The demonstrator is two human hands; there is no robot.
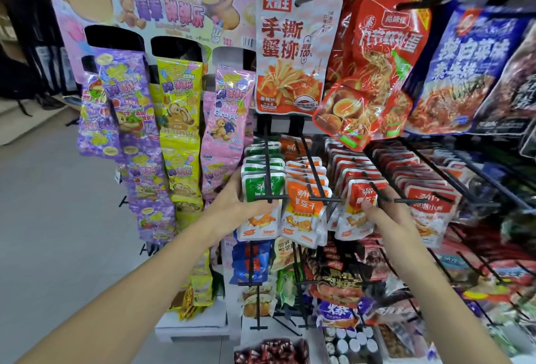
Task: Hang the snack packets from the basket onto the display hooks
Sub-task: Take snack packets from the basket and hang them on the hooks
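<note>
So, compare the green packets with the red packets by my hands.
The green packets have green tops; the red packets have red tops. Green packets hang leftmost in their row, red packets two stacks right. The left hand grips the green packets' side; the right hand pinches the front of the red packets. Both have white lower halves.

Glossy plastic film on the snack packets (304,204), catching the light. Matt black metal on the display hooks (319,187). Printed card on the bear display board (162,1).

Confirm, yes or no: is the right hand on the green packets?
No, the right hand pinches the red packets; the left hand holds the green packets.
</note>
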